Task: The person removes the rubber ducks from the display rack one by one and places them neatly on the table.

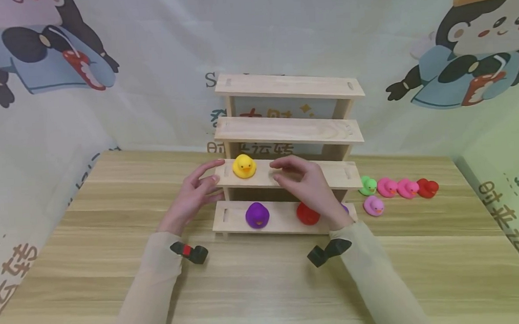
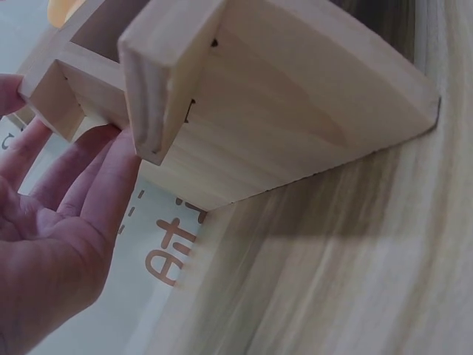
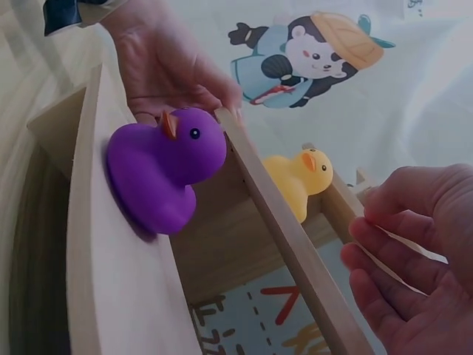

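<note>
A wooden shelf (image 1: 286, 176) with stepped tiers stands on the table. The left hand (image 1: 190, 197) grips the left end of its second tier from the bottom; in the left wrist view its fingers (image 2: 103, 170) lie against the wood. A yellow duck (image 1: 244, 166) sits near that end of the tier. To the duck's right, the right hand (image 1: 311, 181) hovers over the tier, fingers parted and loosely bent, holding nothing. On the bottom tier are a purple duck (image 1: 257, 216), a red duck (image 1: 308, 214) and another purple one (image 1: 345, 208), partly behind the right wrist.
Right of the shelf, on the table (image 1: 423, 256), lie a green duck (image 1: 368, 185), two pink ducks (image 1: 387, 187), a red duck (image 1: 427, 188) and a light purple duck (image 1: 374, 206). A printed cloth (image 1: 156, 50) hangs behind. Two upper tiers (image 1: 287, 86) rise above the hands.
</note>
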Action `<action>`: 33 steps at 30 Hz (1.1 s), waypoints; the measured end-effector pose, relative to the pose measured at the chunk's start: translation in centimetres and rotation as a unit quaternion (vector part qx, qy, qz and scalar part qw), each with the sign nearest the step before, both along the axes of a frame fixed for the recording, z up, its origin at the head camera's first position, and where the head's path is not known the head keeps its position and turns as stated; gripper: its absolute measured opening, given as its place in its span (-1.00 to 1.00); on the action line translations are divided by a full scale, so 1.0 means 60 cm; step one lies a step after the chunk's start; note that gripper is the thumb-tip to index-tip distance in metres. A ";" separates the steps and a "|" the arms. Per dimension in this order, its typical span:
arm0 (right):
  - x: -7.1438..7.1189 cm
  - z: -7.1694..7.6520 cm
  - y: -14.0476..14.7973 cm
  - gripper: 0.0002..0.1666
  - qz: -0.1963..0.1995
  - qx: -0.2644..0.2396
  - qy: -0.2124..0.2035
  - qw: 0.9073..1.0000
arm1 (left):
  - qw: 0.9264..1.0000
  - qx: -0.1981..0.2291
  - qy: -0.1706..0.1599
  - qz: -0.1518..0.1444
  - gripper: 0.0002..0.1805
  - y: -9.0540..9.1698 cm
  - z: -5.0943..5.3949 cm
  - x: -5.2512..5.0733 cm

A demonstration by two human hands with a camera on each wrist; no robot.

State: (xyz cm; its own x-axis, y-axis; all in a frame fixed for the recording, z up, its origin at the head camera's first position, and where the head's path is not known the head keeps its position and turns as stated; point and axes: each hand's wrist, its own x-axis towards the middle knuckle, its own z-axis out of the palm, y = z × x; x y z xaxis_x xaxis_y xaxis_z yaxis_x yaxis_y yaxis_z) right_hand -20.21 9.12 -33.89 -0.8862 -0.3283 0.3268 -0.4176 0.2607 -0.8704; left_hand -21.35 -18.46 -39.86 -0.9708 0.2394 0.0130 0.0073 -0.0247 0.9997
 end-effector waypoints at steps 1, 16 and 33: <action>-0.008 -0.006 -0.002 -0.73 0.002 -0.003 0.002 1.000 | 1.000 0.000 0.001 0.001 -0.51 0.000 0.001 0.000; -0.038 -0.006 -0.070 -0.69 0.018 0.010 0.015 1.000 | 1.000 -0.002 0.019 0.016 -0.51 -0.004 0.005 0.007; -0.032 -0.007 -0.081 -0.63 0.003 0.044 0.008 0.999 | 0.999 -0.008 0.048 -0.001 -0.49 -0.009 0.007 0.020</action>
